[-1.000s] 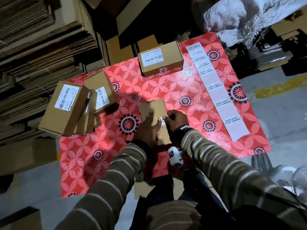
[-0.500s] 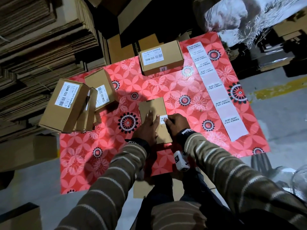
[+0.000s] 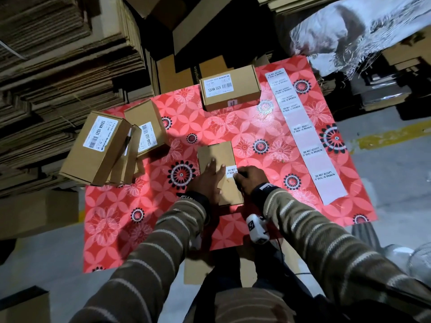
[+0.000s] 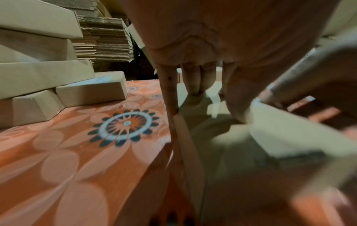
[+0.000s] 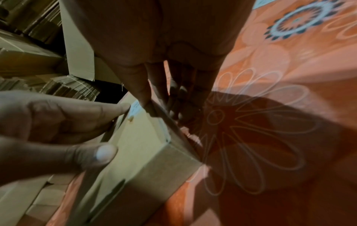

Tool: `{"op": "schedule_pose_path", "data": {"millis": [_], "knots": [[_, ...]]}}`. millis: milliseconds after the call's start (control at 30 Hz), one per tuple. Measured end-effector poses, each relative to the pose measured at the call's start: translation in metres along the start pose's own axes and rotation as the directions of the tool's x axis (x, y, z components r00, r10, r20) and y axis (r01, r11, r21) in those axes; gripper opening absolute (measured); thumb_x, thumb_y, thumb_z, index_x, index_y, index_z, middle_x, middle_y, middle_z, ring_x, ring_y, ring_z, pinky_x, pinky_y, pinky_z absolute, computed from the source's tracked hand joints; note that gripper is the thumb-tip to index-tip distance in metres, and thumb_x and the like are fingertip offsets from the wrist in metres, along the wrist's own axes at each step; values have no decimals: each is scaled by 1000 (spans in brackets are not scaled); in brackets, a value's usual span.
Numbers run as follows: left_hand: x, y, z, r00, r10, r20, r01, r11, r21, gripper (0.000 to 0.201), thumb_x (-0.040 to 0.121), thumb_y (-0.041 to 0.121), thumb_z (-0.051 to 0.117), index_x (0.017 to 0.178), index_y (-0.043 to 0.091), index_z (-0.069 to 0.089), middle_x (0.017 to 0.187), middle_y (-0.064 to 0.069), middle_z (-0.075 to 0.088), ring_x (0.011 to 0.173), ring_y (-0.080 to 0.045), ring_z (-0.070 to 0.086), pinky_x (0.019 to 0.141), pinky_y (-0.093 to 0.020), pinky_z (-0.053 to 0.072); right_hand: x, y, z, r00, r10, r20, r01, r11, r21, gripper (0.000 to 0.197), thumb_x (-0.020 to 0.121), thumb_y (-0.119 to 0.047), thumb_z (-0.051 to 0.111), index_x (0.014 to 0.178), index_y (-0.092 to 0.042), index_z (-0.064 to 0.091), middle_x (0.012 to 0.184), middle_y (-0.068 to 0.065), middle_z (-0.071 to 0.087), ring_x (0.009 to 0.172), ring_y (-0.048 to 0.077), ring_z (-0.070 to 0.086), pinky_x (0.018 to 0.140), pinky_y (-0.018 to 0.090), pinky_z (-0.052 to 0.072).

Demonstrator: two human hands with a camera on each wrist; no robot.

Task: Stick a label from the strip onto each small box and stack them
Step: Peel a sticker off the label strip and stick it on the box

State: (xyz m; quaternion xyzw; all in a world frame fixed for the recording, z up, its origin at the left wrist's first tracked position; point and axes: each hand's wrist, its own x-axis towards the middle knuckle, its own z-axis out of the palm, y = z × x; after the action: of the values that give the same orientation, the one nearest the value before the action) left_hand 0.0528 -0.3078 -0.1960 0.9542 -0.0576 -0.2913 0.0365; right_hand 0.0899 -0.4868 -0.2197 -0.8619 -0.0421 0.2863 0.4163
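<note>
A plain small brown box (image 3: 218, 157) lies in the middle of the red flowered sheet (image 3: 163, 229). My left hand (image 3: 211, 177) lies flat on its top with straight fingers, as the left wrist view shows (image 4: 193, 93). A white "DO NOT ACCEPT" label (image 3: 231, 171) sits on the box's right edge. My right hand (image 3: 245, 179) presses the label's near end there, thumb on the top edge and fingers down the side wall (image 5: 160, 105). The label strip (image 3: 305, 141) lies to the right, with several labels left on it.
A box with a barcode label (image 3: 229, 89) stands at the back of the sheet. A loose pile of similar boxes (image 3: 102, 145) leans at the left edge. Flattened cardboard stacks (image 3: 58, 54) rise behind and left. Crumpled plastic film (image 3: 349, 36) is back right.
My right hand has slid back toward me along the box edge, uncovering more of the label's print. My left hand has stayed flat on the box.
</note>
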Motion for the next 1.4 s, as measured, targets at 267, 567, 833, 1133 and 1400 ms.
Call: {"op": "schedule_pose_path", "data": {"millis": [267, 567, 833, 1133, 1400], "knots": [[23, -5, -61, 983, -21, -181, 5, 996, -88, 44, 95, 39, 52, 139, 36, 51, 134, 0, 62, 121, -29, 57, 98, -45, 50, -38, 5, -12, 993, 64, -102, -48, 987, 156, 37, 89, -23, 69, 126, -18, 67, 106, 7, 74, 96, 21, 68, 90, 28, 52], [75, 1, -69, 998, -55, -36, 54, 998, -20, 66, 90, 45, 61, 146, 55, 27, 148, -4, 48, 129, -33, 51, 104, -56, 43, -60, 8, 22, 989, 145, -41, -146, 989, -6, 35, 92, -26, 62, 127, -23, 65, 115, 9, 72, 106, 28, 66, 86, 27, 49], [66, -21, -81, 994, -79, -71, 67, 986, -152, 74, 81, 46, 69, 147, 44, 36, 142, -5, 56, 126, -31, 54, 107, -50, 43, -53, 3, 22, 954, 209, -215, -181, 973, 141, 30, 86, -15, 65, 112, -25, 76, 102, -1, 76, 88, 10, 69, 72, 4, 38], [7, -35, -94, 806, -368, -463, -46, 742, -669, 41, 82, 38, 70, 120, 39, 54, 95, 0, 66, 87, -26, 62, 76, -28, 48, -28, -21, -42, 849, -34, -527, 101, 990, 99, 27, 82, -17, 63, 102, -27, 78, 91, 3, 77, 88, 20, 72, 85, 35, 57], [-15, -44, -48, 752, -477, -455, -134, 565, -814, 21, 83, 33, 72, 86, 27, 51, 74, 2, 66, 70, -22, 64, 66, -33, 53, -24, -15, -52, 814, -189, -550, 225, 974, -3, 23, 80, -9, 72, 96, -21, 63, 96, 4, 62, 84, 18, 67, 79, 37, 57]]}}
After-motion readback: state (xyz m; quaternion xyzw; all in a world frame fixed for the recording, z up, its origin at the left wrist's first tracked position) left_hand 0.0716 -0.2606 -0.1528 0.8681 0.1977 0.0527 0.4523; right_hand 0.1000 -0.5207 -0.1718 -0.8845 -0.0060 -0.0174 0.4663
